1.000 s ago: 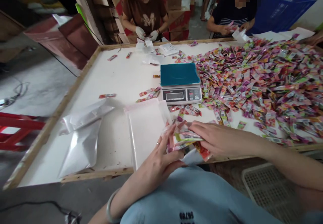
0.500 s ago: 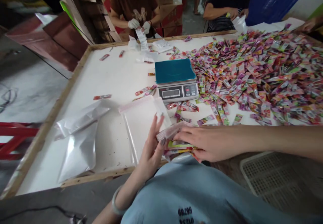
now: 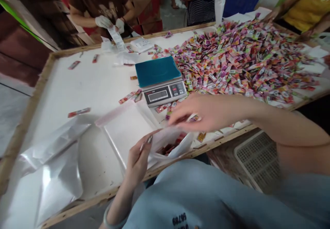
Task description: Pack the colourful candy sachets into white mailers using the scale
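Observation:
My left hand (image 3: 139, 155) pinches the rim of a clear plastic bag (image 3: 168, 143) at the table's near edge; red and coloured sachets lie inside it. My right hand (image 3: 203, 113) hovers just above the bag's mouth, palm down, fingers loosely stretched and blurred, with nothing visible in them. A stack of flat clear bags (image 3: 123, 127) lies just left of the held bag. A scale with a teal pan (image 3: 160, 79) stands beyond my hands. A big heap of coloured sachets (image 3: 239, 60) covers the right half of the white table (image 3: 77, 88).
Crumpled silvery bags (image 3: 54, 156) lie at the near left. Loose sachets (image 3: 78, 112) dot the table. Across it, a person in white gloves (image 3: 107, 22) handles a strip; others work at the far right. A white plastic crate (image 3: 257, 160) sits below the table's right edge.
The bundle of sachets my hands pressed together is now down inside the bag. My right hand has lifted off it, my left has gone to the bag's rim. The view swung right.

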Available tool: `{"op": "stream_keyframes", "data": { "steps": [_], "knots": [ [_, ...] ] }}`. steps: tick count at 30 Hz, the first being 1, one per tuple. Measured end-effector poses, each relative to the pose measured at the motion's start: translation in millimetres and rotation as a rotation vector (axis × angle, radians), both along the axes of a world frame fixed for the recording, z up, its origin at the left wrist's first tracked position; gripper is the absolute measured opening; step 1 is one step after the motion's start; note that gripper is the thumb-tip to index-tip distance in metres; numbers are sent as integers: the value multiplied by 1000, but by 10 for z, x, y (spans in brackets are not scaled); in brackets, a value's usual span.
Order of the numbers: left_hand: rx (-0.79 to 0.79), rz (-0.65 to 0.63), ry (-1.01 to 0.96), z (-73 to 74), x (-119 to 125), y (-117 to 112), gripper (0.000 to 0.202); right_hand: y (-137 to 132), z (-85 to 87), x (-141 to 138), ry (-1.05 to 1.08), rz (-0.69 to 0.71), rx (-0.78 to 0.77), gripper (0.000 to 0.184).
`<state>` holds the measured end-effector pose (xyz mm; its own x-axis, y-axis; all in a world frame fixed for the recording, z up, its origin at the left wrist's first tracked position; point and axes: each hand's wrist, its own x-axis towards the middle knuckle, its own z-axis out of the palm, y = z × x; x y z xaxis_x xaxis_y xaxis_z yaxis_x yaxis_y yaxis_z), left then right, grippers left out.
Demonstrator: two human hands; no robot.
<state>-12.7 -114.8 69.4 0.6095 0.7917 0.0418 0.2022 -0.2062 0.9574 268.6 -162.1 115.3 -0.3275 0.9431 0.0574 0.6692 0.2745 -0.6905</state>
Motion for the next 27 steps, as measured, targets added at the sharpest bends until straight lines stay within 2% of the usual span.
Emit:
{"op": "stream_keyframes", "data": {
  "steps": [2,4,7,8,10,12,16,18,20,22,24,27],
  "knots": [
    [6,-90,0,-22,-140,-13,41,-207,-217,359,-185,-71,-130,37],
    [8,-233,-7,-7,-233,-65,37,-502,-649,581,-487,-149,-278,58],
    [20,-378,-32,61,-261,-133,36,-852,-1391,647,-714,-148,-352,85],
    [24,-395,-47,86,-253,-143,36,-895,-1585,628,-744,-168,-362,92],
    [28,-426,-83,133,-239,-146,37,-864,-1844,572,-777,-217,-367,103],
    [23,-489,-97,170,-243,-144,38,-755,-1959,510,-788,-257,-331,97],
    [-18,-619,-125,188,-302,-181,42,-663,-1999,444,-755,-311,-275,40],
    [-51,-607,-153,162,-320,-214,41,-659,-1988,471,-714,-336,-288,29],
    [-74,-577,-173,129,-315,-241,41,-574,-1961,497,-647,-373,-296,26],
    [-96,-566,-179,101,-295,-256,42,-382,-1932,458,-546,-377,-295,28],
    [-117,-552,-171,80,-279,-262,43,-140,-1931,332,-433,-331,-285,36],
    [-107,-509,-128,49,-295,-270,44,112,-2018,90,-315,-263,-260,48]
  ]
}}
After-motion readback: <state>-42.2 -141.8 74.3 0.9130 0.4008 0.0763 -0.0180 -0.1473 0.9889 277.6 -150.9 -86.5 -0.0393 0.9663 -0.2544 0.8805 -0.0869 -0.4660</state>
